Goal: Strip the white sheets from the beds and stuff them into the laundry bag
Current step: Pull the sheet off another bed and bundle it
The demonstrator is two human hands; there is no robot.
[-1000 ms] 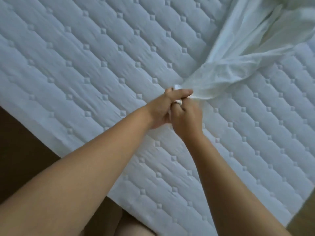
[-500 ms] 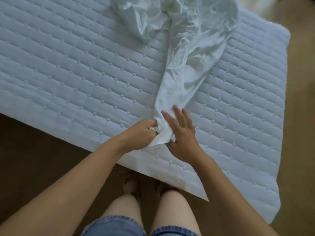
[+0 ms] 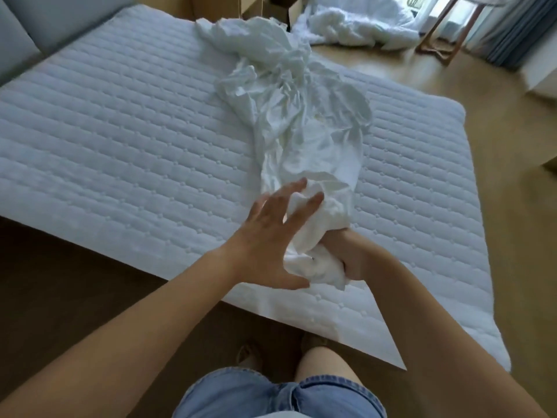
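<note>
Watching the head cam feed here. The white sheet [image 3: 301,116] lies loose on the bed [image 3: 120,131], bunched into one long crumpled rope that runs from about 12 o'clock down to the middle of my view. It's wide and puffy at the far end, full of sharp creases and folds, and narrows to a tight wad at the near end. Looks like thin, smooth woven fabric, bright white with a faint cream cast where the folds stack up.

The right hand [image 3: 346,257] holds that near wad with its fingers curled around it, just off centre toward 5 o'clock, above the near part of the bed. The left hand [image 3: 265,239] is wide, fingers straight and spread. Its fingertips touch the bundle from the 9 o'clock side and the thumb points under the wad, so it isn't gripping anything.

The bed top is pale and padded, stitched in long parallel rows with little square tufts, flat and soft-looking.

At 1 o'clock a fluffy heap of white bedding [image 3: 355,28] sits on the wooden floor [image 3: 497,146], which is smooth and honey-coloured. A blue curtain [image 3: 512,31] hangs in pleats at 2 o'clock. Faded denim shorts [image 3: 241,393] show at 6 o'clock.
</note>
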